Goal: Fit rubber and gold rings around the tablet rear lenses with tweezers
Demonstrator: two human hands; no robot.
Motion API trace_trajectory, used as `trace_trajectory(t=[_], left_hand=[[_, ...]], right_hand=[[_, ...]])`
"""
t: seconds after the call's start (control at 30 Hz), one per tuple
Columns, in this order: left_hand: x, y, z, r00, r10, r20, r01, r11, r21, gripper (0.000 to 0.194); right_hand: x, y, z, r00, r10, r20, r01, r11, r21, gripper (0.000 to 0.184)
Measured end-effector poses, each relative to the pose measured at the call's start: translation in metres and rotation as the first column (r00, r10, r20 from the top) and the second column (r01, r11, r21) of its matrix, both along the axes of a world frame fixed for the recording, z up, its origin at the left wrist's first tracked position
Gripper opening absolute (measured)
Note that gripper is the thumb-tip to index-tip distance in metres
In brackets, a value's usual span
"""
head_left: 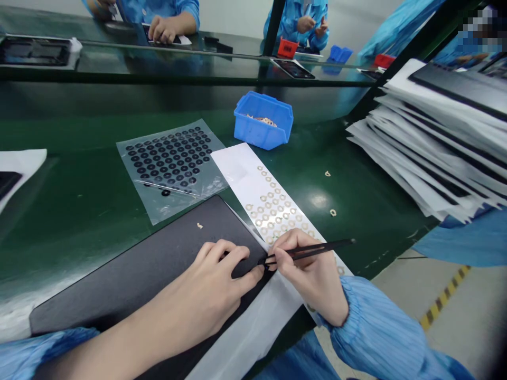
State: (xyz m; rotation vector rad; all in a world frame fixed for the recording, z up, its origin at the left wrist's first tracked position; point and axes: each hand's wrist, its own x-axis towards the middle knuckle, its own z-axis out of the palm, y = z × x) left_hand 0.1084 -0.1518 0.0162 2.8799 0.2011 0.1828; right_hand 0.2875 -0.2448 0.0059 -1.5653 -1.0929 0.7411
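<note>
flat dark-grey panel [130, 285] lies under the left hand [217, 277], fingers bent, grip unclear; at the panel's right edge, the right hand's [312, 277] fingers pinch slim black tweezers [335, 245]; beyond the panel, a long white strip [242, 168] and blue plastic bin [255, 133].

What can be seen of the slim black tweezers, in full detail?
The slim black tweezers look smooth; metal or plastic, I cannot tell. Two narrow prongs join at a blunt rear end pointing right. The bare right hand grips them between thumb and fingers, partly hiding them. They are slightly slanted, tips pointing left, near the edge of the flat dark-grey panel, beside the bare left hand. What the tips touch is too small to make out.
</note>
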Motion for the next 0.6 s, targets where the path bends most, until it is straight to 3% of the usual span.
trace_trajectory(t=[0.6], left_hand=[[0.0006, 0.0004, -0.0023, 1.000, 0.007, -0.012, -0.007, 1.000, 0.015, 0.050]], right_hand=[[0.0022, 0.0039, 0.0041, 0.993, 0.040, 0.109, -0.037, 0.999, -0.026, 0.013]])
